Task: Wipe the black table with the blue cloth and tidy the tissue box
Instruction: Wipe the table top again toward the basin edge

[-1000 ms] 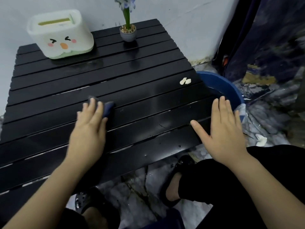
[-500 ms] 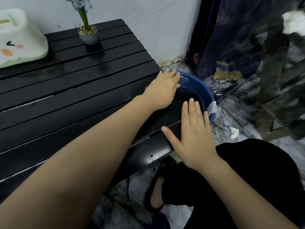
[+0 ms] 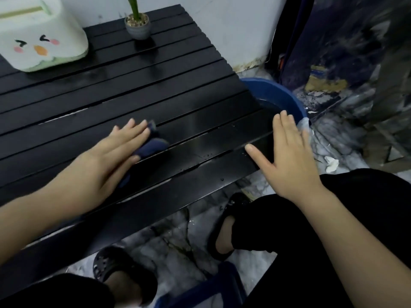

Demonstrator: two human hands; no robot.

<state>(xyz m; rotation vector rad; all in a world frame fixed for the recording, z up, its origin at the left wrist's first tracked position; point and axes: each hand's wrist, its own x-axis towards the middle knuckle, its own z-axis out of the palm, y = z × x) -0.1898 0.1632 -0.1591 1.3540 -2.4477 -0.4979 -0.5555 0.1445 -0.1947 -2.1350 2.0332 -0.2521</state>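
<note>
The black slatted table (image 3: 182, 90) fills the left and middle of the head view, wet and shiny near its front right. My left hand (image 3: 115, 152) lies flat on the blue cloth (image 3: 153, 145), pressing it against the slats near the table's middle. My right hand (image 3: 287, 150) rests palm down with spread fingers on the table's front right corner, holding nothing. A white tissue box (image 3: 42, 34) with a duck face stands at the back left.
A small grey pot with a green plant (image 3: 137, 26) stands at the back of the table. A blue basin (image 3: 282, 94) with water sits on the floor by the right edge. My legs and black sandals are below the front edge.
My left hand swept the cloth right to the table's edge over the basin, then came back to the middle. The small white bits near the right edge are gone. My right hand stayed put.
</note>
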